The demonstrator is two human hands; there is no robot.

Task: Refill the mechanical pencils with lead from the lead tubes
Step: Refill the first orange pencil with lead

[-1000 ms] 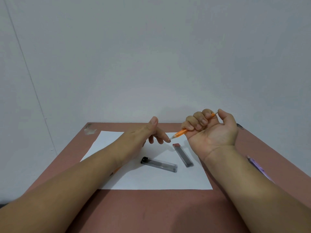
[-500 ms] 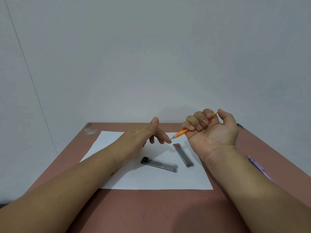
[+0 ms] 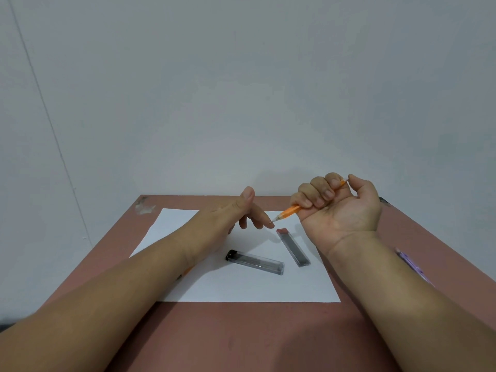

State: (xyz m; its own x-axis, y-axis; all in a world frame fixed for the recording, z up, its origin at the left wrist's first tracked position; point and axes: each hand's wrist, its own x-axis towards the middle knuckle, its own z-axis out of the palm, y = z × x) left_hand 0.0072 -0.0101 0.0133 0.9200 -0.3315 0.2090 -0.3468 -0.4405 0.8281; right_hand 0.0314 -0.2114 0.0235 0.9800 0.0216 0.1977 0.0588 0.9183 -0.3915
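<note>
Gripping one orange pencil [image 3: 288, 211]: right hand [image 3: 339, 208] | left hand [image 3: 236, 214] relaxed | two lead tubes [image 3: 255, 262]

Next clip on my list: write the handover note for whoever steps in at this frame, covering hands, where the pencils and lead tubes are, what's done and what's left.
Right hand: palm up, fingers curled round the orange mechanical pencil, thumb at its button end, tip pointing left.
Left hand: open, holding nothing visible, one fingertip at the pencil's tip.
Black-capped lead tube and red-capped lead tube lie flat on the white paper, caps on.
Purple mechanical pencil lies on the table, partly hidden by the right forearm. Something orange peeks from under the left forearm; cannot tell what.
Done: cannot tell whether any lead is loaded.
Left: probably finish the orange pencil, then refill the purple one.
</note>
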